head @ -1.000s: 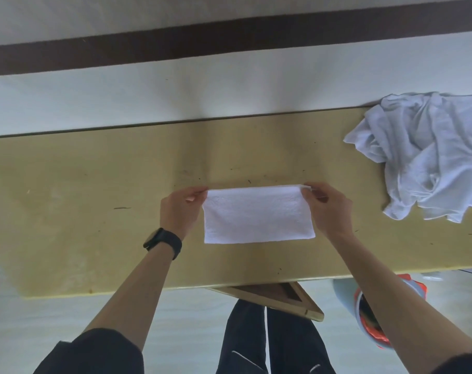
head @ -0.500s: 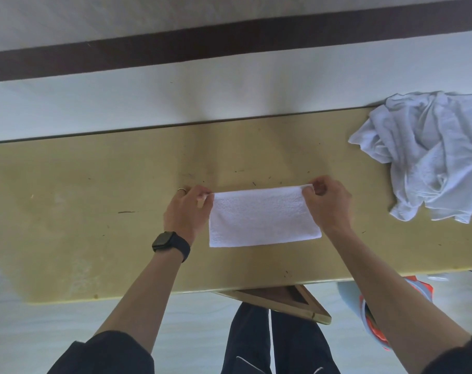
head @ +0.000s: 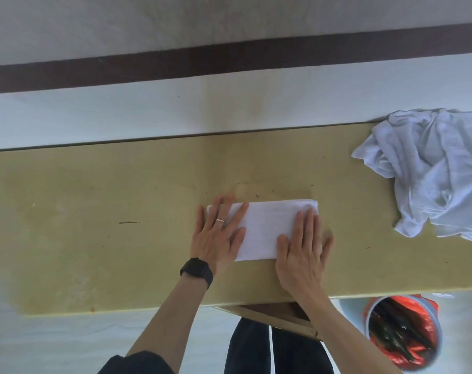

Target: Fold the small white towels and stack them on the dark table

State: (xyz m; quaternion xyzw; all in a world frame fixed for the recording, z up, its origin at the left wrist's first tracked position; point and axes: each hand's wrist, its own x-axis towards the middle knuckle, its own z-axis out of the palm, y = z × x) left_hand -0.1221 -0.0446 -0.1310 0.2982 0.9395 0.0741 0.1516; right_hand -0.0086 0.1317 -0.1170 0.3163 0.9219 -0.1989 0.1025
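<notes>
A small white towel (head: 264, 228), folded into a rectangle, lies flat near the middle of the yellowish table (head: 94, 225). My left hand (head: 218, 236) lies palm down on the towel's left end with fingers straight and spread. My right hand (head: 302, 252) presses flat on the towel's right end, fingers straight too. A crumpled heap of white towels (head: 429, 171) sits at the table's far right, apart from both hands.
A bucket lined with an orange bag (head: 402, 336) stands on the floor at the lower right. A wooden frame (head: 272, 317) juts out under the table's near edge, above my dark trousers. A black watch (head: 197, 271) is on my left wrist.
Both hands let go of the towel's far corners and now lie flat on its two ends. The towel rests folded on the table.
</notes>
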